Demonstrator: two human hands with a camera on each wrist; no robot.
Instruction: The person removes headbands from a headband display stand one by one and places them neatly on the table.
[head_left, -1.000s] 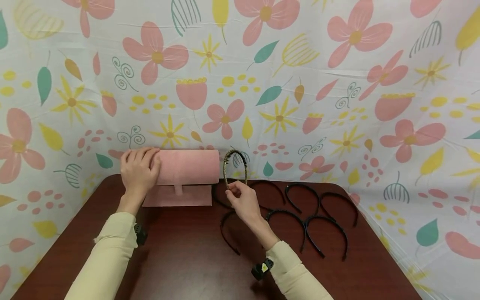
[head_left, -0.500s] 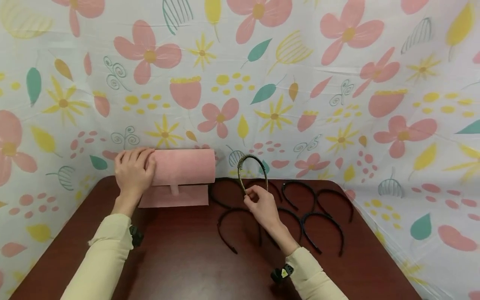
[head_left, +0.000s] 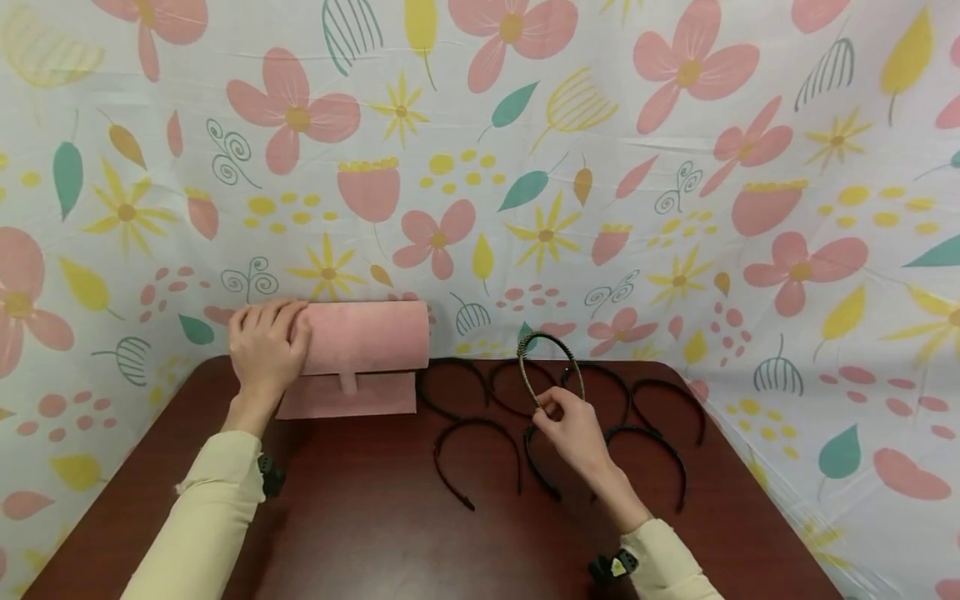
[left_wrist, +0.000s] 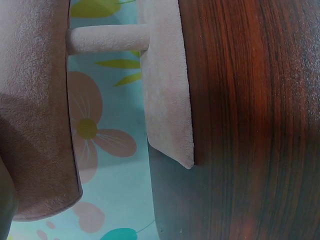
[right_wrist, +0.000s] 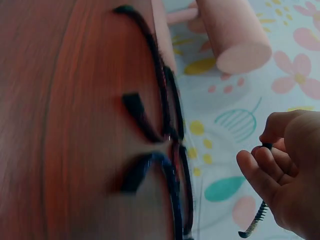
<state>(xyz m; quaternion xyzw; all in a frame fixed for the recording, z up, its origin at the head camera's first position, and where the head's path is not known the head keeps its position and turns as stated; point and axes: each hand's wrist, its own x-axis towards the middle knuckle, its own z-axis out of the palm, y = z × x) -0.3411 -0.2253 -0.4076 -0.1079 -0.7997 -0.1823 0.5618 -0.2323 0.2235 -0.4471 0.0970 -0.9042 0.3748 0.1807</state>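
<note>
A pink plush headband stand (head_left: 367, 337), a thick roll on a short post and flat base, stands at the table's back left. My left hand (head_left: 266, 346) holds the roll's left end, fingers bent over its top; the fingertips are hidden behind it. In the left wrist view the roll (left_wrist: 35, 110) and base (left_wrist: 167, 95) fill the left half. My right hand (head_left: 573, 429) pinches one end of a gold-and-black toothed headband (head_left: 551, 337), raised with its arch upward above the table. In the right wrist view fingers and thumb close on this headband (right_wrist: 260, 215).
Several dark headbands lie in two rows on the right half of the brown table (head_left: 360, 517), among them a front-left one (head_left: 476, 421) and a back-right one (head_left: 675, 387). A flower-print cloth (head_left: 480, 167) hangs right behind the table.
My right hand has carried the toothed headband rightward and slightly down, away from the stand's right end. The left hand stays on the roll. The view has shifted a little.
</note>
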